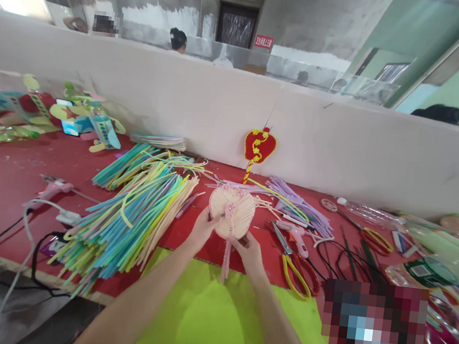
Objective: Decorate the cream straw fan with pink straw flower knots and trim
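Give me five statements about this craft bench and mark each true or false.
1. The left hand and right hand both hold the round woven piece. True.
2. The pile of coloured straws lies to the right of the hands. False: it lies to their left.
3. A pink cord hangs from the woven piece. True.
4. The yellow-handled scissors are in the right hand. False: they lie on the red table, to that hand's right.
5. The red ornament lies on the lime sheet. False: it is up against the white partition.
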Tool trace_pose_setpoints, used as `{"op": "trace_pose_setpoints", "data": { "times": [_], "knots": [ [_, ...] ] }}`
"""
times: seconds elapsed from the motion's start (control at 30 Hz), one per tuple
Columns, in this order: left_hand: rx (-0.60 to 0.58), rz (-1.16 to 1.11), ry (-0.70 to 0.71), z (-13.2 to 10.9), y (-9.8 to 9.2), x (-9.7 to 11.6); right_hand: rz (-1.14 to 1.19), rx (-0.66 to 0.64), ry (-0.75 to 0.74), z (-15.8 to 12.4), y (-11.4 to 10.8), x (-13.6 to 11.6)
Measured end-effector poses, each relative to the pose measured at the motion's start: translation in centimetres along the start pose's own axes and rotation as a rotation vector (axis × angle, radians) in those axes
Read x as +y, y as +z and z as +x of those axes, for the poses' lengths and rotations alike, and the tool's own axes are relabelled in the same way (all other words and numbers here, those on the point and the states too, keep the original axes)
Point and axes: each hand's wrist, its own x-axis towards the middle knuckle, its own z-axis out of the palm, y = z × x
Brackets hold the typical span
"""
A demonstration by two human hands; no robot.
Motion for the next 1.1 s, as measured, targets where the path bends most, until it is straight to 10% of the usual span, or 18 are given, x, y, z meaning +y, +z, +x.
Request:
{"op": "trace_pose_setpoints", "data": {
  "times": [0.33,1.1],
  "knots": [
    [-0.014,0.401,0.184,-0.5,-0.2,0.4,-0.008,-0.005,-0.028,0.0,0.1,-0.2],
    [0.115,0.218,0.114,-0.7,0.4,-0.4,-0.007,0.038,-0.045,-0.4,0.5,-0.8]
  ]
}}
